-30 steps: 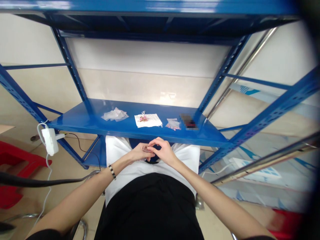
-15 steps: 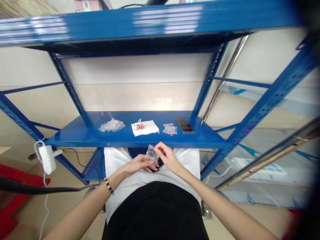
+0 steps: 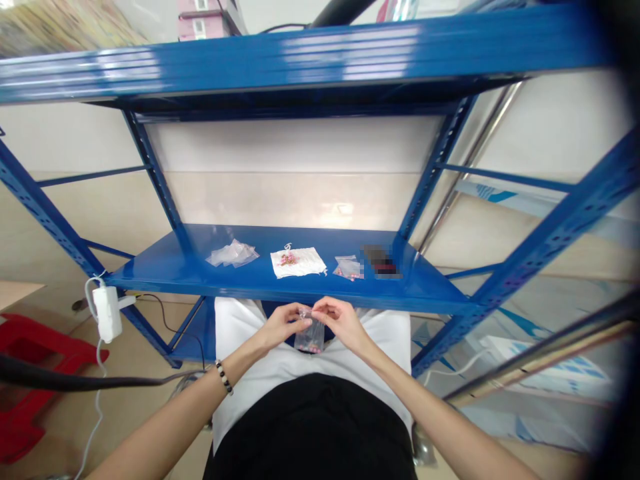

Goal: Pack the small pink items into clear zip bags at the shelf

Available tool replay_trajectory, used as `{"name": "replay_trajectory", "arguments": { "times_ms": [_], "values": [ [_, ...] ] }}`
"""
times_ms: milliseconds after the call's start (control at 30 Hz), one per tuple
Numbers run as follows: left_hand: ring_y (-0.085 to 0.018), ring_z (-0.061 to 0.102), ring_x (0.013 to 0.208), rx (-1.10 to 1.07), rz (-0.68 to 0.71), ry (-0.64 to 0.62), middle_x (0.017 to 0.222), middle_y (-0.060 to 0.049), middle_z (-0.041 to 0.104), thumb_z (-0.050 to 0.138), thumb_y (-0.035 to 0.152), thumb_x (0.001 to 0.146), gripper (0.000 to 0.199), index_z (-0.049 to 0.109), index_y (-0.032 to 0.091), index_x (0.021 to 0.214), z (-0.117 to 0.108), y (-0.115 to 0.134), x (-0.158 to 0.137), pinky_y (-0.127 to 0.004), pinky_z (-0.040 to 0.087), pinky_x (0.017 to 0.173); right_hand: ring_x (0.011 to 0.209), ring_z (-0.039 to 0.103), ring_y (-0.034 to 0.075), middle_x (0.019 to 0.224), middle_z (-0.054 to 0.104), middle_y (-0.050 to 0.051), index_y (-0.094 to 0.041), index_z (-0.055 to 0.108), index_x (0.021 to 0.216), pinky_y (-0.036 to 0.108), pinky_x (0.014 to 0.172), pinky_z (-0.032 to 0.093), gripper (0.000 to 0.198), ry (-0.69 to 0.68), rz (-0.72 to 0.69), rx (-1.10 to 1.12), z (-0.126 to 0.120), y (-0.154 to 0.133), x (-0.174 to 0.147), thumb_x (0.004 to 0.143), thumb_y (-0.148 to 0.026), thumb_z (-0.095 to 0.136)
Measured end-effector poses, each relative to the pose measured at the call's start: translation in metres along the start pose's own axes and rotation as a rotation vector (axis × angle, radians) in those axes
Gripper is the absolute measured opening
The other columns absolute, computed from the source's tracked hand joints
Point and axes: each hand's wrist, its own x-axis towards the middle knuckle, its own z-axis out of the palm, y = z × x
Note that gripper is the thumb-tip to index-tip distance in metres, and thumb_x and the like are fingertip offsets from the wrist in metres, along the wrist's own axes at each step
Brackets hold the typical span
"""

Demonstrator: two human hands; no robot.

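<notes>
A small clear plastic bag (image 3: 309,335) hangs upright above my lap, with several pinkish beads at its bottom. My left hand (image 3: 286,325) pinches its top edge on the left, and my right hand (image 3: 340,319) pinches the same edge on the right. On the blue shelf beyond them lies a white cloth (image 3: 307,265) with a small heap of pink and gold beads (image 3: 289,259). To its left is a pile of clear plastic bags (image 3: 234,253). Another clear bag with pink beads (image 3: 347,268) lies to its right.
A blurred-out dark object (image 3: 381,261) lies at the right of the blue shelf (image 3: 165,273). An upper shelf beam (image 3: 225,63) crosses above. A white power strip (image 3: 107,313) hangs by the left post, and a red stool (image 3: 45,360) stands at lower left.
The bag has turned to hang downward with the beads at its bottom. My left hand has shifted from the bag's side to its top edge. The camera view has shifted slightly.
</notes>
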Motion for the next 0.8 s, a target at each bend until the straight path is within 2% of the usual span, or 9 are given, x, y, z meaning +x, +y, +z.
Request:
{"name": "replay_trajectory", "arguments": {
  "times_ms": [67, 133, 200, 267, 333, 433, 533, 667, 800],
  "values": [
    [-0.018, 0.066, 0.076, 0.011, 0.006, 0.074, 0.089, -0.011, 0.071, 0.076, 0.048, 0.074, 0.042, 0.070, 0.010, 0.091, -0.002, -0.002, 0.002, -0.023, 0.048, 0.060, 0.078, 0.062, 0.019, 0.084, 0.066, 0.005, -0.017, 0.068, 0.083, 0.031, 0.071, 0.048, 0.025, -0.034, 0.008, 0.006, 0.002, 0.000, -0.001, 0.080, -0.042, 0.071],
    [-0.015, 0.063, 0.064, 0.002, 0.008, 0.131, 0.078, -0.009, 0.070, 0.074, 0.051, 0.075, 0.042, 0.069, 0.010, 0.081, -0.003, -0.002, 0.000, -0.023, 0.045, 0.055, 0.079, 0.061, 0.018, 0.090, 0.065, 0.006, -0.017, 0.070, 0.091, 0.030, 0.071, 0.049, 0.028, 0.017, -0.002, 0.013, 0.004, 0.000, -0.005, 0.078, -0.042, 0.072],
    [-0.015, 0.062, 0.061, -0.016, 0.027, 0.200, 0.074, -0.008, 0.070, 0.073, 0.051, 0.075, 0.041, 0.069, 0.010, 0.080, -0.002, -0.001, -0.004, -0.023, 0.046, 0.054, 0.073, 0.060, 0.015, 0.094, 0.063, 0.005, -0.019, 0.067, 0.108, 0.028, 0.065, 0.047, 0.040, 0.100, 0.026, 0.048, 0.007, 0.000, -0.009, 0.076, -0.044, 0.074],
    [-0.015, 0.063, 0.062, -0.024, 0.042, 0.241, 0.073, -0.008, 0.070, 0.073, 0.051, 0.075, 0.041, 0.070, 0.011, 0.082, -0.002, 0.002, -0.008, -0.024, 0.047, 0.055, 0.066, 0.058, 0.013, 0.088, 0.062, 0.003, -0.020, 0.063, 0.114, 0.025, 0.057, 0.043, 0.047, 0.130, 0.105, 0.103, 0.009, 0.001, -0.012, 0.076, -0.047, 0.073],
    [-0.015, 0.064, 0.063, -0.009, 0.044, 0.241, 0.074, -0.008, 0.071, 0.071, 0.052, 0.077, 0.041, 0.070, 0.011, 0.082, -0.001, 0.006, -0.009, -0.023, 0.048, 0.056, 0.062, 0.055, 0.013, 0.076, 0.061, 0.001, -0.018, 0.067, 0.103, 0.025, 0.053, 0.038, 0.040, 0.100, 0.173, 0.140, 0.009, 0.002, -0.012, 0.079, -0.049, 0.070],
    [-0.014, 0.063, 0.060, 0.017, 0.056, 0.238, 0.072, -0.007, 0.071, 0.068, 0.053, 0.080, 0.041, 0.069, 0.012, 0.080, -0.002, 0.009, -0.005, -0.022, 0.046, 0.054, 0.062, 0.051, 0.013, 0.066, 0.059, 0.001, -0.016, 0.068, 0.084, 0.025, 0.055, 0.036, 0.034, 0.095, 0.193, 0.165, 0.007, 0.004, -0.009, 0.082, -0.050, 0.067],
    [-0.013, 0.061, 0.056, 0.013, 0.079, 0.257, 0.070, -0.006, 0.070, 0.066, 0.052, 0.081, 0.040, 0.068, 0.012, 0.080, -0.002, 0.007, 0.000, -0.022, 0.045, 0.052, 0.063, 0.051, 0.013, 0.069, 0.060, 0.001, -0.016, 0.068, 0.086, 0.025, 0.058, 0.037, 0.033, 0.117, 0.203, 0.179, 0.006, 0.004, -0.005, 0.082, -0.049, 0.067],
    [-0.013, 0.061, 0.057, 0.009, 0.100, 0.243, 0.071, -0.006, 0.070, 0.066, 0.049, 0.083, 0.037, 0.066, 0.012, 0.086, 0.001, 0.002, -0.001, -0.022, 0.046, 0.053, 0.065, 0.053, 0.014, 0.072, 0.064, 0.002, -0.016, 0.068, 0.081, 0.025, 0.058, 0.037, 0.033, 0.038, 0.261, 0.159, 0.007, 0.002, -0.007, 0.080, -0.049, 0.069],
    [-0.012, 0.059, 0.054, 0.019, 0.108, 0.240, 0.071, -0.006, 0.070, 0.065, 0.048, 0.084, 0.035, 0.065, 0.013, 0.086, 0.007, 0.001, -0.006, -0.022, 0.044, 0.052, 0.064, 0.052, 0.013, 0.070, 0.064, 0.002, -0.016, 0.067, 0.076, 0.026, 0.059, 0.036, 0.030, 0.032, 0.248, 0.159, 0.009, -0.003, -0.013, 0.077, -0.046, 0.073]
  ]
}}
